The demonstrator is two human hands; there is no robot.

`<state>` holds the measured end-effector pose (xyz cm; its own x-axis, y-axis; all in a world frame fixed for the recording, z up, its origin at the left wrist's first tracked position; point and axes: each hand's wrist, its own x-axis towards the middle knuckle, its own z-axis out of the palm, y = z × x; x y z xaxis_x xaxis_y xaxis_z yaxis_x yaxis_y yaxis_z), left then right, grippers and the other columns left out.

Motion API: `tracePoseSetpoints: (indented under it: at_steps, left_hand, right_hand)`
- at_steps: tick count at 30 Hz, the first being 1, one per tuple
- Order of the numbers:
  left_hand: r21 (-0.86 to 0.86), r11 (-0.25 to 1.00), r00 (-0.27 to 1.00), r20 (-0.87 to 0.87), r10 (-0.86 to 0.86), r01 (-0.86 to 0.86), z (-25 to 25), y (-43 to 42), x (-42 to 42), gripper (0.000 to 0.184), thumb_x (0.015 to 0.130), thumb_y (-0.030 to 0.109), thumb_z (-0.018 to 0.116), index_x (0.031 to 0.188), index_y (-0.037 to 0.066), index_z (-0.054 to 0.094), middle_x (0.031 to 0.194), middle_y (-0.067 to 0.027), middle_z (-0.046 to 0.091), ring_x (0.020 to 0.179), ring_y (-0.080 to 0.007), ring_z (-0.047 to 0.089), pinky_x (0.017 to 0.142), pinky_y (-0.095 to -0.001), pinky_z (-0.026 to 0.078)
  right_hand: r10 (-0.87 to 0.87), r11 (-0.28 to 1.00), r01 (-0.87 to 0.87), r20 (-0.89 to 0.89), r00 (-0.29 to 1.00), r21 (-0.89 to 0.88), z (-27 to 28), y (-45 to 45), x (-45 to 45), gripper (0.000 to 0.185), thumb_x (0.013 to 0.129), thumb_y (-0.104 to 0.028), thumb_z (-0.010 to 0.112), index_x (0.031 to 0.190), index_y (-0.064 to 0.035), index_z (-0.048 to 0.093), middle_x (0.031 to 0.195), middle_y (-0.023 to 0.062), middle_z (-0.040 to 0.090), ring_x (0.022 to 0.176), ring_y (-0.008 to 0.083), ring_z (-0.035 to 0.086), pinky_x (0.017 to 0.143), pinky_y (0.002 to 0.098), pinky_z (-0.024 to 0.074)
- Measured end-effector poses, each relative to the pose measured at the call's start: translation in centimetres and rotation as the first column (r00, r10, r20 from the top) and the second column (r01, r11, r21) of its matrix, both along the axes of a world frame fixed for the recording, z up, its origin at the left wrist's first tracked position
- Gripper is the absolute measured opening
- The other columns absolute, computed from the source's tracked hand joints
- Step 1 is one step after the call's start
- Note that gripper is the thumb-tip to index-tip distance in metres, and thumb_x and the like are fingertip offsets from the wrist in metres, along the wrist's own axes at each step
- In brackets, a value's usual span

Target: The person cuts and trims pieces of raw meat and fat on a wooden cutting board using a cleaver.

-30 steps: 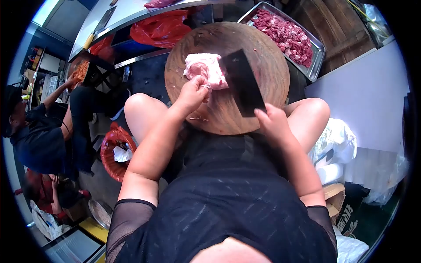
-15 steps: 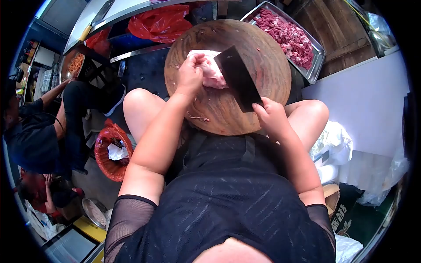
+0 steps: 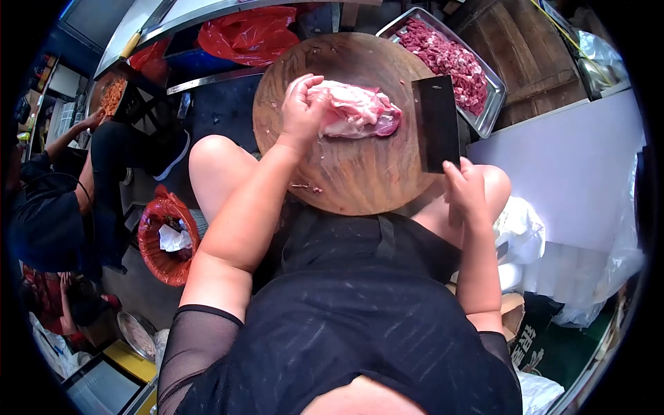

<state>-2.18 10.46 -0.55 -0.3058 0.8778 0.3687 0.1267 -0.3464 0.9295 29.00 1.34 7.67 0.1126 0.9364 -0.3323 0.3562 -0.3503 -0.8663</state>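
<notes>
A thick, round wooden chopping block (image 3: 373, 176) stands in front of me. A piece of raw meat (image 3: 356, 111), pale and fatty with a dark red right end, lies across its upper middle. My left hand (image 3: 304, 114) has its curled fingers on the left end of the meat, holding it. Shut on the handle of a cleaver (image 3: 437, 124), my right hand (image 3: 467, 185) is at the block's right side. The dark, broad blade is apart from the meat, over the block's right edge. Part of the handle is hidden by my fingers.
A metal tray (image 3: 492, 114) of cut red meat (image 3: 446, 62) sits beyond the block at right. A red-lined bin (image 3: 149, 238) stands at lower left. Red plastic (image 3: 249, 34) lies at the back. Another person (image 3: 52, 214) sits at left by a bowl of orange pieces (image 3: 113, 95).
The cleaver has moved right with my right hand, away from the meat, and its blade is more upright. More of the meat's right end shows. My left hand stays at the meat.
</notes>
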Motion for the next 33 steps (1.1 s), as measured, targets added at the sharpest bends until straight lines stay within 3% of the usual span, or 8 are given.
tracePoseSetpoints:
  at_steps: [1, 3, 10, 12, 14, 17, 30, 33]
  left_hand:
    - [-0.002, 1.0, 1.0, 0.0, 0.0, 0.0, 0.8, -0.2, -0.1, 0.02, 0.087, 0.011, 0.061, 0.105, 0.005, 0.066, 0.105, -0.0067, 0.062, 0.094, -0.0191, 0.061, 0.085, -0.0308, 0.049]
    - [0.031, 0.975, 0.704, -0.698, -0.136, 0.218, 2.1, -0.7, -0.3, 0.014, 0.082, 0.018, 0.068, 0.093, 0.01, 0.068, 0.101, -0.0081, 0.061, 0.094, -0.0266, 0.06, 0.083, -0.0384, 0.048]
    - [0.026, 0.996, 0.45, -0.893, -0.013, 0.082, -0.1, 0.1, 1.9, 0.013, 0.079, 0.024, 0.069, 0.087, 0.014, 0.069, 0.085, -0.0059, 0.06, 0.093, -0.028, 0.058, 0.084, -0.042, 0.046]
    - [-0.017, 0.996, 0.434, -0.899, -0.055, 0.092, -0.2, 0.3, 1.8, 0.012, 0.078, 0.022, 0.068, 0.084, 0.011, 0.069, 0.085, -0.0099, 0.063, 0.089, -0.031, 0.061, 0.081, -0.0427, 0.047]
    - [-0.201, 0.976, 0.446, -0.869, -0.217, 0.083, 0.0, 0.2, 1.5, 0.012, 0.078, 0.02, 0.067, 0.08, 0.008, 0.067, 0.084, -0.0153, 0.066, 0.082, -0.0336, 0.063, 0.077, -0.0437, 0.049]
    - [-0.239, 0.964, 0.511, -0.817, -0.267, 0.121, 2.1, -1.2, 1.3, 0.014, 0.076, 0.019, 0.066, 0.076, 0.004, 0.065, 0.08, -0.0182, 0.065, 0.078, -0.0345, 0.064, 0.072, -0.0436, 0.05]
    - [-0.207, 0.928, 0.659, -0.656, -0.367, 0.311, 1.5, -4.9, 1.1, 0.013, 0.074, 0.012, 0.067, 0.075, 0.002, 0.058, 0.076, -0.016, 0.059, 0.074, -0.0346, 0.06, 0.067, -0.0419, 0.049]
    - [-0.223, 0.902, 0.658, -0.622, -0.424, 0.371, 1.0, -4.7, 1.3, 0.014, 0.074, 0.012, 0.067, 0.075, 0.002, 0.058, 0.076, -0.0168, 0.059, 0.073, -0.0355, 0.059, 0.066, -0.0423, 0.049]
  right_hand:
    - [-0.057, 0.998, 0.06, -0.089, 0.994, 0.033, 0.3, -1.0, -1.3, 0.02, 0.092, -0.018, 0.058, 0.079, -0.0052, 0.049, 0.058, -0.0002, 0.046, 0.042, 0.0102, 0.043, 0.039, 0.0261, 0.0355]
    - [-0.017, 1.0, 0.02, -0.113, 0.993, 0.023, -0.8, -1.4, -2.2, 0.019, 0.092, -0.018, 0.06, 0.081, -0.0048, 0.051, 0.058, -0.0005, 0.048, 0.043, 0.0095, 0.045, 0.04, 0.0248, 0.0366]
    - [0.147, 0.985, -0.141, -0.059, 0.987, 0.1, -2.4, -0.5, -5.8, 0.019, 0.093, -0.018, 0.059, 0.089, 0.0004, 0.059, 0.061, 0.0009, 0.055, 0.048, 0.0082, 0.049, 0.045, 0.0264, 0.0402]
    - [0.187, 0.982, -0.187, -0.007, 0.982, 0.02, -1.4, 0.0, -6.5, 0.02, 0.092, -0.019, 0.06, 0.088, 0.0003, 0.059, 0.06, 0.0009, 0.054, 0.047, 0.0068, 0.048, 0.044, 0.026, 0.0396]
    - [0.196, 0.98, -0.197, 0.052, 0.979, 0.001, -3.0, 1.0, -5.7, 0.022, 0.09, -0.021, 0.06, 0.089, 0.0017, 0.059, 0.064, 0.0101, 0.061, 0.051, 0.0198, 0.057, 0.051, 0.0333, 0.0454]
    - [0.21, 0.963, -0.249, 0.294, 0.933, 0.104, -4.2, 1.9, -4.3, 0.027, 0.089, -0.023, 0.058, 0.096, 0.0033, 0.06, 0.087, 0.0277, 0.062, 0.086, 0.0458, 0.059, 0.074, 0.0453, 0.0475]
    - [0.276, 0.948, -0.305, 0.252, 0.927, 0.084, -2.0, -3.6, -6.0, 0.022, 0.089, -0.019, 0.06, 0.093, 0.0025, 0.061, 0.084, 0.0244, 0.064, 0.08, 0.0403, 0.062, 0.07, 0.0407, 0.0499]
    - [0.327, 0.906, -0.409, 0.425, 0.844, 0.114, -2.0, -2.5, -6.9, 0.022, 0.089, -0.019, 0.059, 0.095, 0.0019, 0.061, 0.085, 0.0248, 0.064, 0.083, 0.0411, 0.062, 0.072, 0.0435, 0.05]
